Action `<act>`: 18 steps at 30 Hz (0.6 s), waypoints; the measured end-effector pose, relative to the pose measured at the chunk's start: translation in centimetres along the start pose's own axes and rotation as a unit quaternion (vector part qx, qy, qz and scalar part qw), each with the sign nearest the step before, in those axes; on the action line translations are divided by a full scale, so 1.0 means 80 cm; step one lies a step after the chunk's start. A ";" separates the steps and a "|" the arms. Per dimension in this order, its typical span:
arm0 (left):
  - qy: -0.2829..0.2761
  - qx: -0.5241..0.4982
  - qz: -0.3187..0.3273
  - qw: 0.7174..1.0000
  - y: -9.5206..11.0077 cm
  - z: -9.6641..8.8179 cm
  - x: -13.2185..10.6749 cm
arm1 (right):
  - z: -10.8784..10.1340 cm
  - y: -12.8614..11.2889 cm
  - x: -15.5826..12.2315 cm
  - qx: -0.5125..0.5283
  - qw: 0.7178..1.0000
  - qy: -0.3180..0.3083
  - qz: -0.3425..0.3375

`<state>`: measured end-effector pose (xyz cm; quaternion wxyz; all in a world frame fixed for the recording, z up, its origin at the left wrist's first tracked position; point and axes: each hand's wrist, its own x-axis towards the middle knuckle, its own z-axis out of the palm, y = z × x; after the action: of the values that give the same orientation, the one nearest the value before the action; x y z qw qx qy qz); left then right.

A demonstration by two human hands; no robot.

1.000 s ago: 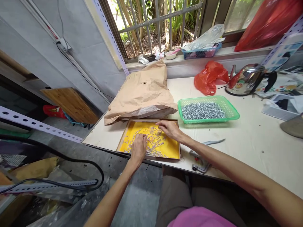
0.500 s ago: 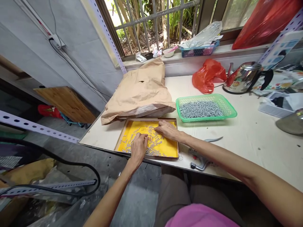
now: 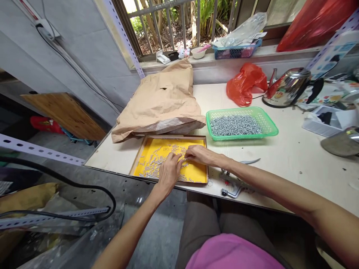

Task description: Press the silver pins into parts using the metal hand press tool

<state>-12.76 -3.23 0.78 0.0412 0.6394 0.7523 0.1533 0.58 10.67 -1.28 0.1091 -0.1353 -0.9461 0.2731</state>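
Observation:
A shallow tray with a yellow floor (image 3: 196,172) lies near the table's front edge. Many small silver ridged metal pieces (image 3: 153,170) are scattered over it, too small to tell whether they are springs or screws. My left hand (image 3: 169,170) is over the middle of the tray, thumb and fingers pinched together. Coming in from the right, my right hand (image 3: 198,154) also pinches, its fingertips close to those of the left. Whatever the fingertips hold is hidden or too small to name.
Behind and right of the tray stands a green plastic basket (image 3: 269,127) full of small silver metal pieces. A big brown paper sack (image 3: 159,97) lies behind the tray. A metal clamp-like tool (image 3: 232,191), red bag (image 3: 245,86) and steel kettle (image 3: 286,89) are on the table.
My left hand has moved right, towards my right hand, and their fingertips are now close together. The whole view has shifted slightly.

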 end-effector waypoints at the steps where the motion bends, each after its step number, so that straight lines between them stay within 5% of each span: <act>1: -0.003 0.019 0.013 1.000 0.003 -0.003 0.001 | -0.003 -0.001 0.003 0.027 1.000 0.004 -0.003; 11: -0.021 0.131 0.018 0.991 -0.001 -0.040 0.012 | -0.023 -0.030 0.029 0.207 0.975 0.051 0.059; 18: 0.006 0.083 -0.010 0.996 -0.020 -0.028 0.003 | -0.003 -0.048 0.041 0.224 0.968 0.105 0.040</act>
<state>-14.87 -3.59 2.47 -0.0154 0.6318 0.7694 0.0934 -3.22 8.70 1.46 0.2244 -0.1733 -0.8379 0.4664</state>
